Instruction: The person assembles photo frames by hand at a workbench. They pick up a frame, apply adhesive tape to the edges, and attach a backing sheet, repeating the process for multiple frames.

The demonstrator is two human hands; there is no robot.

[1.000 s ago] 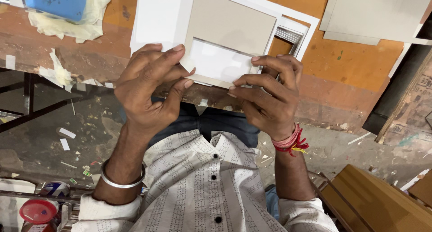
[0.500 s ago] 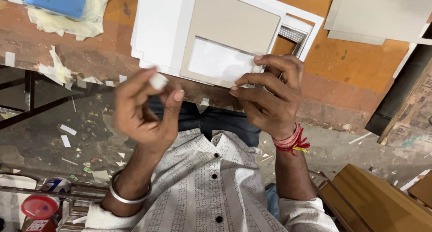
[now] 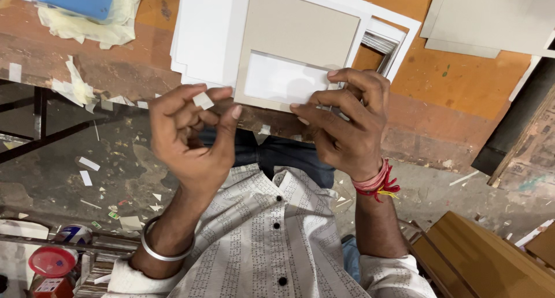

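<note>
Your left hand [image 3: 193, 133] pinches a small white paper scrap [image 3: 203, 100] between curled fingertips, just off the orange worktable's [image 3: 462, 78] near edge. Keep your right hand's [image 3: 347, 124] fingers pressing the grey cardboard panel [image 3: 300, 29] flat there.

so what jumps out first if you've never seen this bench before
Two bare hands meet at the near edge of the orange table: the left hand pinches a small white scrap in its fingertips, the right hand presses on a grey board with a white panel. That board lies on a stack of white sheets in the middle. Torn paper bits litter the floor at the left.
</note>
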